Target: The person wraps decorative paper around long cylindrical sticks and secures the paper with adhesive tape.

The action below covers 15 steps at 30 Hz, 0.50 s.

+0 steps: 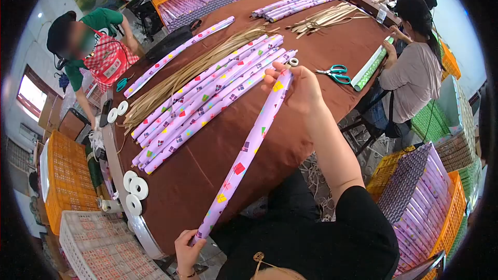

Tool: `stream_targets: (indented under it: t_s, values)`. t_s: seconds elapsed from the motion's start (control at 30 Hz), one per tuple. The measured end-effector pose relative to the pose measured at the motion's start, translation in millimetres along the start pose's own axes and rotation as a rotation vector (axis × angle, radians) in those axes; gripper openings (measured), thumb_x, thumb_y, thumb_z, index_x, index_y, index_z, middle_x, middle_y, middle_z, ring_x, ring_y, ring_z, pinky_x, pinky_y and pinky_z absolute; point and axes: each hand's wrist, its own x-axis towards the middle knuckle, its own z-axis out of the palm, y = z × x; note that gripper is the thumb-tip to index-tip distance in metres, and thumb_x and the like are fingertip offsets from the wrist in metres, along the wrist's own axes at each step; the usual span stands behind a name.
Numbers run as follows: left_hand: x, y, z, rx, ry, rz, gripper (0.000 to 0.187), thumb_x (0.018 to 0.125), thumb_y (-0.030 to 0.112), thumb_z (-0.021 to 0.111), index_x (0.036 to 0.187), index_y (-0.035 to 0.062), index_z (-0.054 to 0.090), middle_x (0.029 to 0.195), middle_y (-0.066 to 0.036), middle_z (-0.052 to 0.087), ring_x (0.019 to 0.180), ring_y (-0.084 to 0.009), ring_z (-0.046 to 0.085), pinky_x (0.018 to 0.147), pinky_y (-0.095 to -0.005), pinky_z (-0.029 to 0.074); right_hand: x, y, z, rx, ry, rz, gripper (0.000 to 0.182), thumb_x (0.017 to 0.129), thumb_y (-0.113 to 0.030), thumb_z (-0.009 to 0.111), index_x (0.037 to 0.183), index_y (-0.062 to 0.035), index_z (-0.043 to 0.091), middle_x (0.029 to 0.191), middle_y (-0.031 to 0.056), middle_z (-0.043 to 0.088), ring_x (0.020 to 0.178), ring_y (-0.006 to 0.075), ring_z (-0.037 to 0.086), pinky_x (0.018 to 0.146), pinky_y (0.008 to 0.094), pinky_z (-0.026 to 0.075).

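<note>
A long lilac roll of wrapping paper (pixel 242 162) printed with small gift boxes slants across the front of the table, from my lap side up toward the middle. My left hand (pixel 189 251) grips its lower end. Around the upper end are the fingers of my right hand (pixel 300 87), partly hidden behind the roll. A small white tape roll (pixel 294 61) shows just beyond that hand. Left of the roll lies a stack of similar lilac rolls (pixel 194 106), beside long tan paper strips (pixel 150 101). Teal-handled scissors (pixel 337 74) rest to the right of my right hand.
White tape rolls (pixel 136 189) sit along the left edge of the brown-covered table (pixel 270 158). More lilac rolls (pixel 293 6) and tan strips (pixel 327 18) lie farther back. One person (pixel 410 67) handles a green roll at right; another (pixel 101 46) stands left. Crates (pixel 72 179) surround the table.
</note>
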Motion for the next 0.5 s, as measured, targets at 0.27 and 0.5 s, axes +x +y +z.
stream_targets:
  t_s: [0.27,0.5]
  values:
    - [1.5,-0.8,-0.6,0.012,-0.007,0.036,0.029,0.070,0.008,0.075,0.094,-0.0043,0.065,0.082,-0.003,0.058,0.076,-0.0124,0.053,0.069,-0.0257,0.042,-1.1,-2.5,-0.8,0.127,-0.002,0.004,0.041,0.088,-0.019,0.038,0.121,0.0025,0.048,0.116,0.0214,0.057,0.105,0.0353,0.060,0.093,0.0549,0.048]
    - [1.6,-3.2,1.9,0.011,0.017,0.022,0.028,0.072,0.007,0.075,0.095,-0.0050,0.065,0.083,-0.004,0.058,0.075,-0.0123,0.053,0.067,-0.0255,0.042,-10.7,15.3,-7.4,-0.255,0.079,-0.474,0.021,0.092,-0.008,0.046,0.111,-0.0011,0.048,0.117,0.0215,0.059,0.104,0.0325,0.063,0.086,0.0455,0.055]
